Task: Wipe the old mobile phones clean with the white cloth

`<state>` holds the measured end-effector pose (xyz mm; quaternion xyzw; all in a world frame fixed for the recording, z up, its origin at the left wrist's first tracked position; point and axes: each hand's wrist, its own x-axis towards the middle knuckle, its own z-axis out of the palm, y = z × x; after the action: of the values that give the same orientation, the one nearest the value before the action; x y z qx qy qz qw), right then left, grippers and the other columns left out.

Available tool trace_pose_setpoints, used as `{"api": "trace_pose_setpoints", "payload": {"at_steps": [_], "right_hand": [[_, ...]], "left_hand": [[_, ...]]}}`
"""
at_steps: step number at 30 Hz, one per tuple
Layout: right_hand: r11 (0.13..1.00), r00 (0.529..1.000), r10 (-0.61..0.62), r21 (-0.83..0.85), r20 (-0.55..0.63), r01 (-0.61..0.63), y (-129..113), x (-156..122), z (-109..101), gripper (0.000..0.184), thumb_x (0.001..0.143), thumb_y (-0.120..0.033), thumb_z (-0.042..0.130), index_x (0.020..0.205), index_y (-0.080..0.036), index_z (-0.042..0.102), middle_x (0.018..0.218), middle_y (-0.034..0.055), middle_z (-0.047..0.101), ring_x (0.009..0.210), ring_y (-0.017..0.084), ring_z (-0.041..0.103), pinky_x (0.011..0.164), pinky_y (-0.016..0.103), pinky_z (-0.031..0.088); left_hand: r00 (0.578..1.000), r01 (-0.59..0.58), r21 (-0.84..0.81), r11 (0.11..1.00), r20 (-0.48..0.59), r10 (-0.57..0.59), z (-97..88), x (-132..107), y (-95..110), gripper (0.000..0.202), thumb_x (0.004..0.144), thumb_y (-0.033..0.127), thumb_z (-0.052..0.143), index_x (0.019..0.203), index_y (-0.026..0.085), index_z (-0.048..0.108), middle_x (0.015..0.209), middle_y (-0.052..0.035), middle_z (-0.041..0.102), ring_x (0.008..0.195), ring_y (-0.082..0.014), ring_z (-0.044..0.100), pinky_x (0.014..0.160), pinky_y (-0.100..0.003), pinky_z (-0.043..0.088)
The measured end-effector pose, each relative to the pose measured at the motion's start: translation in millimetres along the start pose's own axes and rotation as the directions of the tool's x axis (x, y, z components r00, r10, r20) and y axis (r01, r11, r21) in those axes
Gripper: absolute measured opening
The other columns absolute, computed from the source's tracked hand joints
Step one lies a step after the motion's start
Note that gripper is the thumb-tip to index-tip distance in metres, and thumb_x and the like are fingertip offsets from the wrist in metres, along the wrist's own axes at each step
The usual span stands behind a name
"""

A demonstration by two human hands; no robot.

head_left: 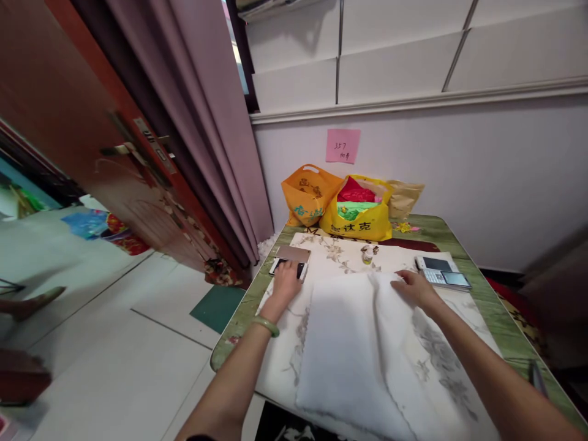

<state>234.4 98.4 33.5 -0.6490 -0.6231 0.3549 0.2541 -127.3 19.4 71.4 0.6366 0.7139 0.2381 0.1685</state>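
Observation:
A thick white fluffy pad [342, 343] lies on a flower-printed white cloth [432, 358] spread over the table [493, 306]. My left hand [285, 283] rests flat at the table's left edge, over the near end of a white phone [281, 265]; a rose-gold phone [293, 253] lies just beyond it. A green bangle [265, 324] circles that wrist. My right hand [416, 288] lies palm down on the pad's far right corner, fingers spread, next to a grey keypad phone [441, 272].
A small bottle [367, 253] stands mid-table. An orange bag [309, 195], a yellow bag [361, 211] of coloured cloth and a tan bag [404, 197] sit against the wall under a pink note [342, 146]. A curtain [202, 116] and brown door [78, 128] stand left.

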Motion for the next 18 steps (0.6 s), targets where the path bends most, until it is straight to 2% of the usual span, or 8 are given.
{"api": "trace_pose_setpoints", "payload": {"at_steps": [1, 3, 5, 7, 10, 12, 14, 18], "right_hand": [[0.992, 0.995, -0.052, -0.117, -0.083, 0.042, 4.6, 4.7, -1.8, 0.03, 0.069, -0.031, 0.064, 0.096, -0.018, 0.068, 0.082, 0.0081, 0.071, 0.072, 0.023, 0.063, 0.064, 0.031, 0.045], [0.958, 0.972, -0.164, -0.264, -0.168, 0.116, 12.2, 7.7, 1.0, 0.038, 0.071, -0.032, 0.062, 0.107, -0.018, 0.066, 0.096, 0.011, 0.071, 0.082, 0.026, 0.063, 0.073, 0.035, 0.045], [0.951, 0.958, -0.217, -0.261, -0.189, 0.164, 18.5, 3.8, 8.2, 0.049, 0.073, -0.036, 0.061, 0.118, -0.018, 0.062, 0.104, 0.0118, 0.07, 0.082, 0.025, 0.063, 0.076, 0.035, 0.044], [0.976, 0.957, -0.188, -0.153, -0.22, 0.157, 24.7, -3.2, 14.3, 0.062, 0.071, -0.043, 0.063, 0.128, -0.018, 0.054, 0.105, 0.0108, 0.07, 0.075, 0.022, 0.062, 0.073, 0.034, 0.045], [0.996, 0.946, -0.075, 0.024, -0.317, 0.087, 36.9, -12.0, 15.0, 0.079, 0.068, -0.052, 0.067, 0.135, -0.017, 0.046, 0.106, 0.0107, 0.07, 0.07, 0.02, 0.06, 0.071, 0.034, 0.046], [0.992, 0.938, -0.012, 0.113, -0.347, 0.054, 47.3, -16.2, 11.9, 0.081, 0.067, -0.055, 0.067, 0.135, -0.017, 0.046, 0.107, 0.0115, 0.07, 0.072, 0.02, 0.06, 0.071, 0.035, 0.047], [0.975, 0.945, 0.046, 0.219, -0.324, 0.027, 58.3, -21.0, 10.1, 0.079, 0.067, -0.057, 0.068, 0.132, -0.017, 0.048, 0.107, 0.0115, 0.069, 0.074, 0.021, 0.062, 0.07, 0.034, 0.049], [0.905, 0.956, 0.155, 0.423, -0.248, -0.037, 74.9, -33.7, 15.5, 0.075, 0.065, -0.057, 0.07, 0.127, -0.018, 0.053, 0.102, 0.0092, 0.068, 0.075, 0.02, 0.065, 0.067, 0.032, 0.053]], "left_hand": [[1.0, -0.004, 0.055, 0.998, 0.011, 0.004, -8.8, 5.3, -12.3, 0.065, 0.064, 0.014, 0.073, 0.126, 0.014, 0.055, 0.136, -0.0216, 0.049, 0.13, -0.0393, 0.036, 0.107, -0.053, 0.021], [0.997, -0.041, 0.15, 0.988, 0.07, 0.031, -19.6, 14.0, -29.6, 0.084, 0.05, 0.005, 0.079, 0.129, 0.016, 0.052, 0.144, -0.0209, 0.042, 0.134, -0.0405, 0.03, 0.11, -0.054, 0.012], [0.989, -0.087, 0.228, 0.97, 0.138, 0.056, -23.3, 21.7, -39.1, 0.094, 0.045, 0.003, 0.081, 0.132, 0.02, 0.05, 0.147, -0.0189, 0.039, 0.136, -0.0396, 0.028, 0.112, -0.053, 0.009], [0.977, -0.127, 0.296, 0.947, 0.201, 0.068, -23.5, 29.8, -44.2, 0.095, 0.047, 0.007, 0.082, 0.134, 0.022, 0.047, 0.146, -0.0174, 0.04, 0.137, -0.0382, 0.029, 0.111, -0.053, 0.01], [0.954, -0.182, 0.379, 0.907, 0.292, 0.07, -23.2, 42.8, -48.6, 0.093, 0.05, 0.012, 0.082, 0.135, 0.024, 0.045, 0.142, -0.0168, 0.046, 0.133, -0.0365, 0.035, 0.11, -0.052, 0.017], [0.937, -0.22, 0.42, 0.881, 0.343, 0.071, -23.4, 50.1, -50.5, 0.095, 0.049, 0.014, 0.083, 0.135, 0.025, 0.045, 0.139, -0.0167, 0.048, 0.13, -0.0362, 0.04, 0.109, -0.052, 0.021], [0.924, -0.254, 0.449, 0.856, 0.374, 0.078, -23.4, 55.0, -51.4, 0.095, 0.048, 0.015, 0.083, 0.135, 0.025, 0.045, 0.137, -0.0156, 0.05, 0.128, -0.0355, 0.043, 0.108, -0.051, 0.023], [0.917, -0.302, 0.484, 0.821, 0.383, 0.112, -22.3, 57.7, -50.7, 0.077, 0.059, 0.014, 0.072, 0.131, 0.026, 0.048, 0.129, -0.0127, 0.055, 0.121, -0.0321, 0.049, 0.105, -0.049, 0.028]]}}
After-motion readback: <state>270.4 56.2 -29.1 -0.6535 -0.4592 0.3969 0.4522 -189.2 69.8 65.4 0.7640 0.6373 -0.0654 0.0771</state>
